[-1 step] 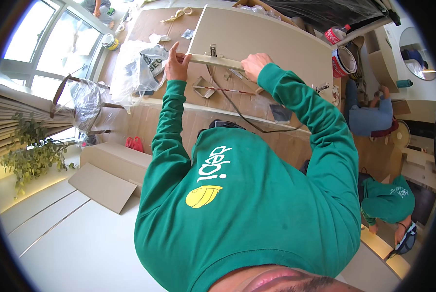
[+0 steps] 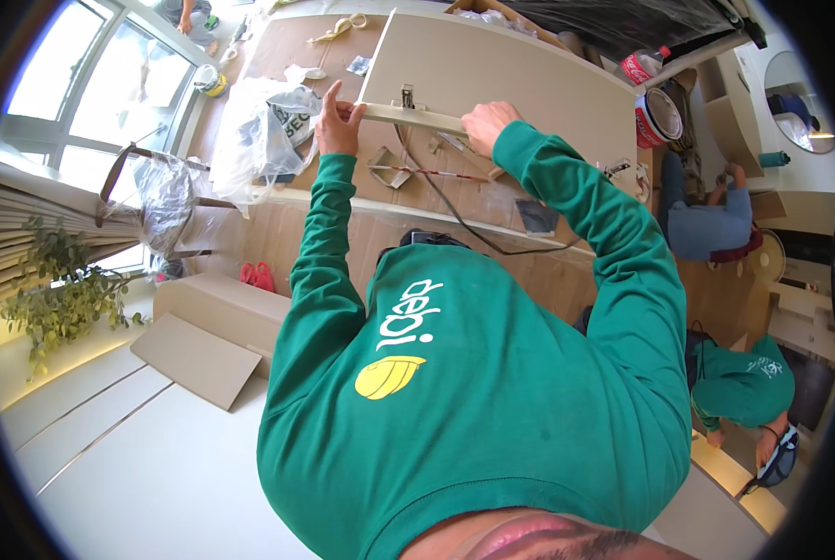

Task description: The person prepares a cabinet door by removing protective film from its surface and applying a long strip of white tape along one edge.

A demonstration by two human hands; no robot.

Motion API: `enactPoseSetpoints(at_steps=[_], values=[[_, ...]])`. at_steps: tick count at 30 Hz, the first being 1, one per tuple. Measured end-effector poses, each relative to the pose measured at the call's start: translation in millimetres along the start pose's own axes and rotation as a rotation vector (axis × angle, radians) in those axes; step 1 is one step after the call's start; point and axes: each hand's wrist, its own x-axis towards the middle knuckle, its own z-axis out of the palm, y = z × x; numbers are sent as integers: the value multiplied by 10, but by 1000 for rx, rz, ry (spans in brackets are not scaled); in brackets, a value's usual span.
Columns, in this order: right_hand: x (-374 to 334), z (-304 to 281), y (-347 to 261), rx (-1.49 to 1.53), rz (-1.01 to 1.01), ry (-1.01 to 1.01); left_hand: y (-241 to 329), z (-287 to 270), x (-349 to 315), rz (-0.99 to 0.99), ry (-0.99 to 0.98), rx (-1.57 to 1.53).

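Observation:
A pale beige cabinet door (image 2: 492,70) lies across the cardboard-covered work surface in front of me, with its narrow edge facing my body. My left hand (image 2: 337,126) grips this door at its near left corner, thumb and fingers closing on the edge while one finger points up. Farther right along the same edge, my right hand (image 2: 490,129) is closed on the door, its fingertips hidden. A metal hinge (image 2: 407,96) stands on the door between my hands. Another hinge (image 2: 616,168) shows beyond my right forearm.
A crumpled plastic bag (image 2: 266,131) lies left of the door, and a dark cable (image 2: 455,210) trails below it. A paint bucket (image 2: 658,117) and a bottle (image 2: 643,65) stand at right. Co-workers crouch at right, one in a green shirt (image 2: 749,381). Cardboard (image 2: 196,359) lies behind me at left.

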Motion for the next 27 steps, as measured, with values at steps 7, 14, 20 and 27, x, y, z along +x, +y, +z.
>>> enactPoseSetpoints(at_steps=[7, 14, 20, 27], values=[[-21, -55, -16, -12, 0, -23, -5, 0, -2, -6, -2, -10], [-18, -33, -11, -37, -2, -10, -60, 20, 10, -31, -7, -18], [-12, -28, -31, -49, -8, -12, -137, 39, 14, -56, -5, -95], [13, -78, -32, -25, -25, -23, -101, -10, -38, -150, 20, 3]])
